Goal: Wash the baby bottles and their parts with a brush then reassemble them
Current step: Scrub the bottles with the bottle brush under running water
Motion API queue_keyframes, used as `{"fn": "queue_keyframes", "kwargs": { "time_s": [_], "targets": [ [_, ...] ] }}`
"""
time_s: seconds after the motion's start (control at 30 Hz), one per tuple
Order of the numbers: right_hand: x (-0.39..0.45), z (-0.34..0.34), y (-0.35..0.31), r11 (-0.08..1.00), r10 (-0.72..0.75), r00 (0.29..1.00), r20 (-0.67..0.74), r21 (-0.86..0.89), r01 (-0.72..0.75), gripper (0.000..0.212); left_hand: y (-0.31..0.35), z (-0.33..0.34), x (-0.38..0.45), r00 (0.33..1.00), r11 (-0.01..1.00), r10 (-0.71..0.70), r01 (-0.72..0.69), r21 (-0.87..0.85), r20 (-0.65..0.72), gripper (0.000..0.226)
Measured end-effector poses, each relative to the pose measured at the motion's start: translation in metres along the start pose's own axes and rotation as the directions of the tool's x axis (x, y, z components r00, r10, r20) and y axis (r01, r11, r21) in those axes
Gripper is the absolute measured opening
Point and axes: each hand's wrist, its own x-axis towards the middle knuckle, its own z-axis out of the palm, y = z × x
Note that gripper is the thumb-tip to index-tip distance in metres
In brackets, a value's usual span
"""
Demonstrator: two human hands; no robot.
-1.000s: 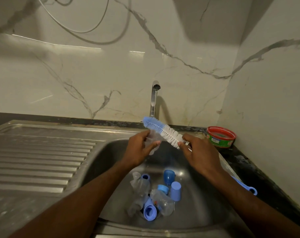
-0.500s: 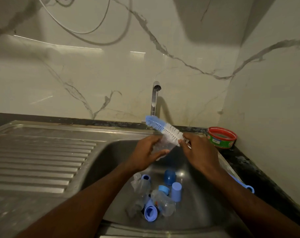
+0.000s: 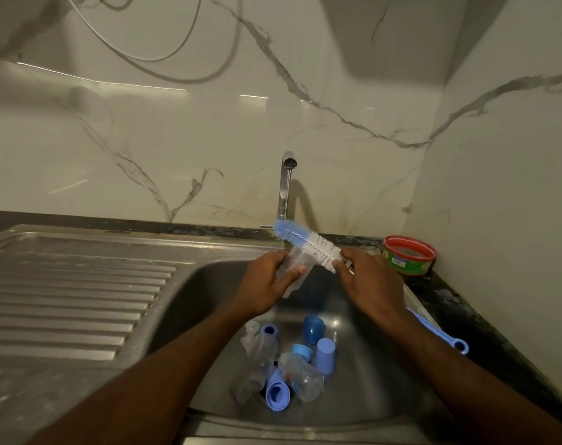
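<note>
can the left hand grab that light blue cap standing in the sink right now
Probably not yet: the left hand grips a clear bottle over the sink. The cap stands uncovered below, so the path looks free.

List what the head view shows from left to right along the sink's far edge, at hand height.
Ribbed drainboard → left hand holding a clear bottle → bottle brush → right hand gripping its handle → red-rimmed tub on the counter.

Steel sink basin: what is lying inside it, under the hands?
Inside the steel sink basin: clear plastic bottles, blue caps and a blue collar ring, piled together. Whatever lies beneath the pile, including the drain, is covered.
</note>
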Motion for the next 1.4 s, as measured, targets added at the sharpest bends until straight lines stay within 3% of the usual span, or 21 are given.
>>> {"fn": "queue_keyframes", "kwargs": {
  "time_s": [0.1,0.2,0.3,0.37,0.43,0.53,0.63,0.7,0.83,0.93,1.07,1.27,1.4],
  "targets": [
    [-0.002,-0.006,0.003,0.998,0.001,0.999,-0.044,-0.055,-0.004,0.037,0.000,0.003,0.000,0.981,0.961,-0.193,0.187,-0.204,-0.012,0.043],
    [-0.008,-0.011,-0.002,0.995,-0.080,0.992,-0.096,-0.060,0.075,0.027,0.001,0.003,0.000,0.922,0.790,-0.382,0.359,-0.496,0.059,0.051],
    [-0.013,-0.003,-0.003,0.979,-0.182,0.983,-0.021,-0.099,0.180,0.021,0.000,0.002,0.001,0.898,0.671,-0.401,0.422,-0.609,0.180,0.047],
    [-0.009,0.000,-0.004,0.986,-0.158,0.987,-0.026,-0.055,0.156,0.019,0.000,0.002,0.001,0.902,0.607,-0.341,0.427,-0.670,0.266,0.047],
    [-0.004,-0.002,-0.006,0.995,-0.102,0.994,-0.047,-0.016,0.102,0.026,0.000,0.000,0.002,0.916,0.638,-0.278,0.401,-0.657,0.289,0.051],
    [-0.006,-0.008,-0.007,0.996,-0.070,0.997,-0.030,-0.049,0.069,0.030,0.001,-0.003,0.002,0.942,0.728,-0.262,0.334,-0.598,0.208,0.047],
    [-0.015,-0.009,-0.009,0.986,-0.163,0.986,0.043,0.028,0.162,0.027,-0.001,-0.004,0.002,0.945,0.821,-0.323,0.310,-0.480,0.056,0.032],
    [-0.021,-0.010,-0.012,0.971,-0.234,0.968,0.095,0.063,0.229,0.027,-0.001,-0.003,0.001,0.911,0.823,-0.411,0.356,-0.442,-0.031,0.031],
    [-0.008,-0.019,-0.015,0.988,-0.151,0.988,-0.019,-0.002,0.151,0.029,0.011,-0.002,0.002,0.950,0.868,-0.311,0.269,-0.417,-0.036,0.030],
    [-0.009,-0.019,-0.019,0.993,-0.112,0.994,-0.007,0.023,0.112,0.028,0.012,-0.002,0.004,0.937,0.856,-0.337,0.262,-0.445,-0.097,0.026],
    [-0.030,-0.014,-0.022,0.962,-0.266,0.957,0.114,0.103,0.255,0.025,0.000,-0.009,0.001,0.860,0.798,-0.483,0.355,-0.486,-0.164,0.026],
    [-0.009,-0.019,-0.025,0.995,-0.087,0.996,-0.011,-0.050,0.086,0.030,0.011,-0.001,0.008,0.883,0.808,-0.447,0.330,-0.488,-0.143,0.028],
    [-0.028,-0.014,-0.019,0.957,-0.288,0.950,0.121,0.080,0.280,0.016,0.002,-0.006,0.003,0.845,0.773,-0.512,0.372,-0.515,-0.158,0.034]
  ]
}}
